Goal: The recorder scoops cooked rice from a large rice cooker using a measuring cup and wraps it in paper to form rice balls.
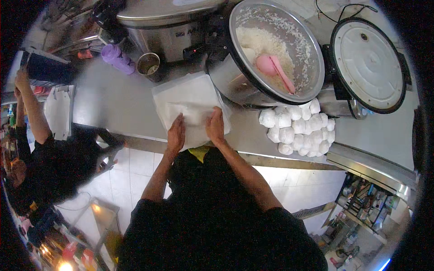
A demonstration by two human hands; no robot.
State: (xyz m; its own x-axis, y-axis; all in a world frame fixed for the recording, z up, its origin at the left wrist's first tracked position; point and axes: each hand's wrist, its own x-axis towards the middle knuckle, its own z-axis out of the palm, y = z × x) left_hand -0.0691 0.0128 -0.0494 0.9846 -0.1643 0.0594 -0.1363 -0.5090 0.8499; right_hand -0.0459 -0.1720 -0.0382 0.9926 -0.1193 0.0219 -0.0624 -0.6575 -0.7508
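Note:
A stack of white wrapping paper sheets (184, 88) lies on the metal counter before me. Over its near part is a folded white paper packet (191, 114), blurred. My left hand (176, 133) grips the packet's left end, with the thumb on top. At its right end my right hand (215, 126) holds it, fingers curled. The packet's contents are hidden. To the right of the stack, an open rice cooker (217, 73) holds cooked rice (261, 42) with a pink rice paddle (276, 69) lying in it.
Several white wrapped bundles (298, 128) are piled right of my hands. The cooker's lid (368, 66) hangs open beyond. A purple bottle (117, 59), a metal cup (148, 64) and a closed cooker (166, 37) stand at the back left. Another person's arm (35, 105) is at far left.

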